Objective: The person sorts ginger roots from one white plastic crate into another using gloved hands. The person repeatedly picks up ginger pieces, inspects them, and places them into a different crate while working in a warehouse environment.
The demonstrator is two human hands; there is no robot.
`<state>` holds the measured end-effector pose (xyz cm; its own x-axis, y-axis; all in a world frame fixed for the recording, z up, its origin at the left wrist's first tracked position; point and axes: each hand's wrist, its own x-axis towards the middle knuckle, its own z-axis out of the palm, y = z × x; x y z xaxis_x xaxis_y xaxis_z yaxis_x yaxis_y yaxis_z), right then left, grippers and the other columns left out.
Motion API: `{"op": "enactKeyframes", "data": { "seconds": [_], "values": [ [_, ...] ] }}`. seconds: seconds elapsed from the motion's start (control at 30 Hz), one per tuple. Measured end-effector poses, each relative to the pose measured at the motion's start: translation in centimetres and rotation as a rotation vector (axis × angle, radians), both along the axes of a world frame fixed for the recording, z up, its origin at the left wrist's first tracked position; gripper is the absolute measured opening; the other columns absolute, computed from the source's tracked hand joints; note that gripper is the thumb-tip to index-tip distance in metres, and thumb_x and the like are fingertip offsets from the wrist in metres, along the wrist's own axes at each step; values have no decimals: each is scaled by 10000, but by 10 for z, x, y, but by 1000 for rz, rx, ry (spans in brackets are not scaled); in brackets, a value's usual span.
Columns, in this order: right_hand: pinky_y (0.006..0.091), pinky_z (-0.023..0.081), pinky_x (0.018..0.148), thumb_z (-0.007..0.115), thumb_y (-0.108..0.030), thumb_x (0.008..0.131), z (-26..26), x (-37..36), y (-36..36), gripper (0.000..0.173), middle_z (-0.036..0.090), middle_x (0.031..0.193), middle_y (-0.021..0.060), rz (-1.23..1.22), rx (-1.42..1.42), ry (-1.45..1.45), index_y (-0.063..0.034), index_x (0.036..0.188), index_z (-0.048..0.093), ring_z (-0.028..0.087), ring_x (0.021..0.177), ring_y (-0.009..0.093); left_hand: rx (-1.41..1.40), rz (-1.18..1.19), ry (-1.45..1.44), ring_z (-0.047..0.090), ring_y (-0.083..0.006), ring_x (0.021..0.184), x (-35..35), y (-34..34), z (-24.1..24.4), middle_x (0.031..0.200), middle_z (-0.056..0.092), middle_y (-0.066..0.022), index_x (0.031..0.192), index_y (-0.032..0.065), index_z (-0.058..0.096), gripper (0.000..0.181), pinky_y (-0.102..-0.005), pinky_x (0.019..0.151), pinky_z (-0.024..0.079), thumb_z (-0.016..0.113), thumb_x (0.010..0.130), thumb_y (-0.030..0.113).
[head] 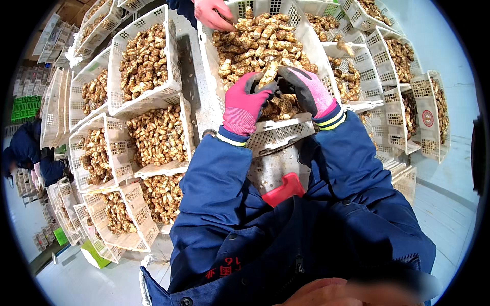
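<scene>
A pale, brown-flecked mushroom [269, 73] resembling a matsutake stands up between the dark fingers of my left hand [245, 101], which wears a pink knit glove. My right hand [306, 88], gloved the same way, curls close beside it. Its fingertips point down toward the pile, and whether they grip anything is hidden. Both hands are over the near end of a large white perforated plastic crate [279, 134]. Brown and cream mushrooms [260, 42] fill this crate in a heap.
Another person's pink-gloved hand [214, 14] reaches into the same crate's far left corner. More mushroom-filled white crates stand left [174, 82] and right [367, 72], some stacked. Between my knees is a red plastic object [285, 189]. A person in dark blue [25, 143] bends at far left.
</scene>
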<state>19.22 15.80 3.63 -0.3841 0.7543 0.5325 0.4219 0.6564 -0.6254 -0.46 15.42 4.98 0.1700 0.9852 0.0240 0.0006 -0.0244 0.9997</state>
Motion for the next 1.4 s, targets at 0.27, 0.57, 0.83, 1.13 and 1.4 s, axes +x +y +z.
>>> {"op": "enactKeyframes", "data": {
  "seconds": [0.27,0.57,0.83,1.13,1.4],
  "values": [
    [256,467,740,484,-256,966,5,-36,-8,311,619,915,53,-52,-1038,729,-16,1145,569,596,823,132,81,-2,195,597,-81,729,2,-5,-10,882,657,-58,1152,12,603,402,-227,634,501,721,767,21],
    [354,512,900,469,99,888,-8,-15,-7,458,528,1183,152,44,-1004,971,42,1334,384,592,1004,205,-219,-85,-294,467,-31,512,3,-14,40,749,588,0,1212,18,580,340,-173,449,354,610,882,94],
    [274,528,651,557,-57,866,-1,1,-8,228,620,867,85,-214,-359,423,-67,1061,674,648,757,173,-443,-748,29,617,-132,898,-26,-7,-4,999,672,-120,1203,-14,582,353,-259,813,490,579,923,200],
    [399,565,661,593,-235,891,13,49,-3,357,637,987,129,-162,-1013,1376,-36,1179,525,674,818,335,-116,-461,108,565,-142,1094,8,0,-23,1193,609,-105,1255,1,536,394,-257,943,431,547,862,-22],
    [501,403,1011,452,-333,966,-11,222,47,406,557,1166,251,-629,-591,1520,-36,1242,467,528,1130,395,-163,-214,173,632,-123,817,11,17,-20,914,689,-70,1100,-24,637,244,-234,735,485,585,903,110]
  ]
}}
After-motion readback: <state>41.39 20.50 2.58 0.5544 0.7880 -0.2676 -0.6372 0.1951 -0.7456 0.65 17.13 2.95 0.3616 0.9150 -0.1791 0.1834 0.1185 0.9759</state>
